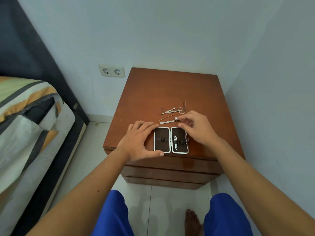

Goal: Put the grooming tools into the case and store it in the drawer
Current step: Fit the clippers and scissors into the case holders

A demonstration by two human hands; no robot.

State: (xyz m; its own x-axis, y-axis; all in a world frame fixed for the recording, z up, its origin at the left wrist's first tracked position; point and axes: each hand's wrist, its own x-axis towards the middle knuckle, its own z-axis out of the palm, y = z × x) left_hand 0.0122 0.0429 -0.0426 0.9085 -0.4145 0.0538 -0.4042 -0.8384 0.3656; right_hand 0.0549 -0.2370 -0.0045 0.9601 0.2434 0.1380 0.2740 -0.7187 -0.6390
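An open dark case (162,132) with a silver rim lies flat near the front edge of the wooden nightstand (170,89). One nail clipper (175,140) sits strapped in its right half. My left hand (138,140) grips the case's left half, fingers over the top edge and thumb at the bottom. My right hand (196,126) pinches a small nail clipper (176,118) just above the case's right half. Beyond lie a nail file (166,122), a thin pick (165,118), small scissors (181,109), tweezers (184,103) and another metal tool (167,111).
The nightstand has shut drawers (170,169) on its front, below the case. A bed (25,120) stands to the left, with a double wall socket (111,71) behind. My knees in blue shorts and a bare foot (192,220) are on the tiled floor.
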